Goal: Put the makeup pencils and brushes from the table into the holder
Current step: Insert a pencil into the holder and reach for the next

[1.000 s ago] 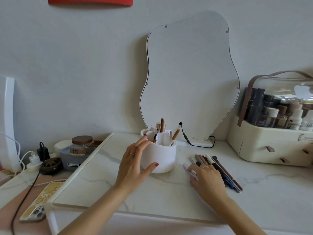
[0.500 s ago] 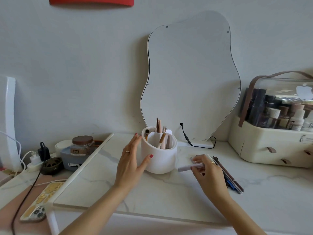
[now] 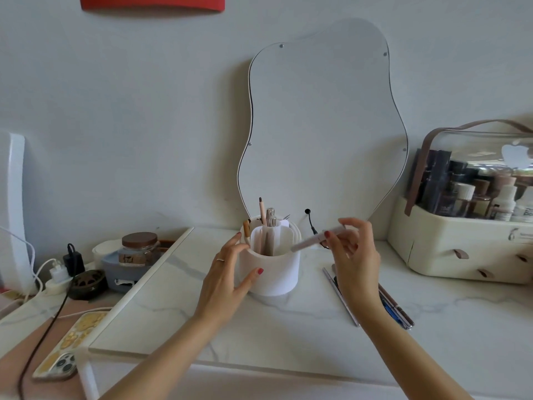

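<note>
My left hand: centre of the frame, fingers spread and curved around the left side of the holder, thumb on its front wall, fingertips at its rim.
My right hand: right of centre, raised off the table, thumb and fingers pinched on a pale pink pencil.
Pale pink pencil: tilted, its lower tip pointing down-left at the holder's right rim; whether it touches the rim I cannot tell.
Holder: white round cup with inner dividers, centre of the frame, standing on the marble table.
In the holder: several pencils and brushes standing upright in the back compartments.
Remaining pencils: a small bundle lying on the table at lower right of centre, partly hidden behind my right wrist.
Mirror: wavy outline, leaning on the wall behind the holder.
Cosmetics case: cream, right edge of the frame.
Phone: lower left, lying beside the table's edge.
</note>
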